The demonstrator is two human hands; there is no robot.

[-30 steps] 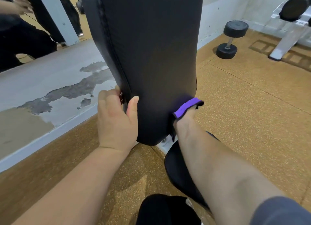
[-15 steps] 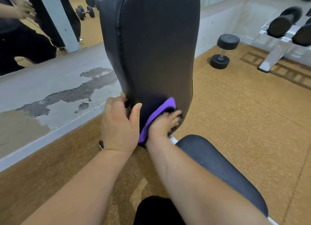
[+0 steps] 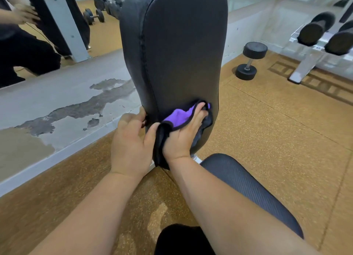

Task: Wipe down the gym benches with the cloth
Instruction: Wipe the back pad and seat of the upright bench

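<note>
The bench's black padded backrest (image 3: 181, 50) stands upright in front of me, and its ribbed black seat pad (image 3: 248, 189) lies at the lower right. My right hand (image 3: 183, 138) presses a purple and black cloth (image 3: 177, 117) flat against the lower front of the backrest. My left hand (image 3: 131, 142) grips the backrest's lower left edge, fingers wrapped behind it, thumb touching the cloth.
A low wall with peeling paint (image 3: 66, 113) and a mirror above it run along the left. A black dumbbell (image 3: 248, 62) stands on the cork-coloured floor (image 3: 277, 136) at the right. Behind it a white rack (image 3: 313, 58) holds more dumbbells.
My right hand with the cloth has come from the backrest's lower right edge onto its front face and now lies flat there. The view has tilted up, showing the backrest's top.
</note>
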